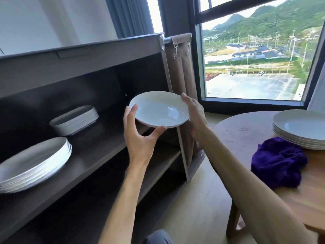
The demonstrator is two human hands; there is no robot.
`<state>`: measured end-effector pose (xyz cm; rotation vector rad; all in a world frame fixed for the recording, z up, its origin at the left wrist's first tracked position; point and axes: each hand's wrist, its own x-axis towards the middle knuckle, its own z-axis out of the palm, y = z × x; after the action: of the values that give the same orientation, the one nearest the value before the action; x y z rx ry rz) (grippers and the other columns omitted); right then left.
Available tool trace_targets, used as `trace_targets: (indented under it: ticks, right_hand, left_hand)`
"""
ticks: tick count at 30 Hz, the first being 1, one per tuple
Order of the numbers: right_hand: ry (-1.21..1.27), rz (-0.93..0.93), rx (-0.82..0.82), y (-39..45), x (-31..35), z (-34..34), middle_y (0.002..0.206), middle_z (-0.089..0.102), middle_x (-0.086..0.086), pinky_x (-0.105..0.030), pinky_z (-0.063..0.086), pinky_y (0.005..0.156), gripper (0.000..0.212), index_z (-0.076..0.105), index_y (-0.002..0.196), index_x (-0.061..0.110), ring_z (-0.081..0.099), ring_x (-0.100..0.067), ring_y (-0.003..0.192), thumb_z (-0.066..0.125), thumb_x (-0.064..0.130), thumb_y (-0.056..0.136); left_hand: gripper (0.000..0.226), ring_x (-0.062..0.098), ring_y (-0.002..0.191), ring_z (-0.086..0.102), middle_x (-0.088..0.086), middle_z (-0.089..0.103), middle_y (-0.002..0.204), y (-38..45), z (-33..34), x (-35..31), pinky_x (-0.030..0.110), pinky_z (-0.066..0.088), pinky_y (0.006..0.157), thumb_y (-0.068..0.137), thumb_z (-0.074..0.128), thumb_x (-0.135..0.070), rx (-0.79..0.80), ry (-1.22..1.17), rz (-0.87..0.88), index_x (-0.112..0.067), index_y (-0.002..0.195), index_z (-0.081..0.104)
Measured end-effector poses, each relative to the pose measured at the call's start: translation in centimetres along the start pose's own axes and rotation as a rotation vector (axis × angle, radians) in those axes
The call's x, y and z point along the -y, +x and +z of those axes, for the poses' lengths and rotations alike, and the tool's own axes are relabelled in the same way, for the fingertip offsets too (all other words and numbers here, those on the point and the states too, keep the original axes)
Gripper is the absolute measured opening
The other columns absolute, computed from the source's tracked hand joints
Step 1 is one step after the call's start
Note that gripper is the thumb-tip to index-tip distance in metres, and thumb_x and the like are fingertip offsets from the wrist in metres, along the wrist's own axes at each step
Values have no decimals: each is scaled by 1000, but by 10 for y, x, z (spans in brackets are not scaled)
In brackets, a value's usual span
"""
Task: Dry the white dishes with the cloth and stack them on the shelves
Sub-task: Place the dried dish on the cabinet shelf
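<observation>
A white shallow dish is held in the air in front of the dark shelf unit, near its right end. My left hand grips its near-left rim, thumb under the front edge. My right hand holds the right rim. On the shelf sit a stack of round white plates at the left and a stack of squarish white dishes further back. The purple cloth lies crumpled on the wooden table, beside a stack of white plates.
A brown fabric bag hangs on a rail at the shelf unit's right end. A large window fills the back right. A lower shelf sits beneath the dish. Light wood floor runs between shelf and table.
</observation>
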<state>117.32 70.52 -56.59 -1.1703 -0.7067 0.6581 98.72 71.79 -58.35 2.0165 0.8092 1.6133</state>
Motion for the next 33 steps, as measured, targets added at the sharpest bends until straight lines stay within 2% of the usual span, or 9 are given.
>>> trace_targets:
  ticks: [2,4,7,13,17,22,27,30,33]
  right_hand:
    - [-5,-5,102,-8,3,20,121,66,-3,-47,50,104,68,63,127,20,62,-22,114,63,68,79]
    - [30,7,205,-18,6,48,115,70,-1,-47,49,105,63,69,118,22,64,-20,111,67,68,75]
    - [94,28,326,-34,7,93,112,73,3,-46,49,106,65,70,116,23,65,-18,111,69,69,70]
    - [144,86,510,-70,-2,190,120,71,3,-46,44,112,67,69,120,22,61,-17,120,73,66,70]
    - [211,100,611,-81,-8,240,110,76,1,-42,46,109,44,74,109,22,66,-18,113,74,54,79]
    - [176,136,699,-87,-9,287,111,74,3,-27,47,91,50,70,118,18,65,-12,108,74,51,82]
    - [189,193,692,-95,-23,315,104,70,8,-25,45,84,39,66,105,24,62,-7,99,73,53,79]
    - [210,228,676,-101,-32,331,118,70,0,-37,48,104,68,62,127,15,63,-17,110,72,55,73]
    - [188,217,664,-101,-41,344,117,71,0,-41,47,108,66,66,123,17,64,-19,111,73,57,70]
  left_hand:
    - [94,0,149,24,-6,34,163,0,-26,-2,6,20,114,67,81,-69,-67,49,7,-44,148,38]
    - [90,7,148,31,-12,40,158,0,-56,-4,35,24,124,66,82,-70,-161,111,-14,-55,142,37]
    - [84,1,143,34,-19,44,152,-5,-100,-5,59,23,122,67,84,-66,-256,207,-28,-62,136,36]
    - [87,1,139,39,-45,43,136,-17,-185,-2,39,30,122,64,86,-66,-399,295,-43,-52,137,39]
    - [96,-8,136,37,-37,43,138,-15,-222,7,9,24,111,63,88,-60,-497,332,-68,-32,145,45]
    - [96,4,138,41,-39,44,133,-8,-253,21,37,29,122,64,91,-47,-584,350,-162,-28,146,45]
    - [93,-2,132,43,-14,50,142,-7,-268,36,2,28,105,69,94,-32,-608,315,-201,-21,148,47]
    - [85,-2,131,43,-17,50,140,-11,-275,44,5,30,104,73,92,-26,-634,296,-235,-26,145,48]
    - [79,-3,129,44,-15,50,142,-15,-283,54,9,31,105,76,90,-23,-635,305,-261,-27,144,50]
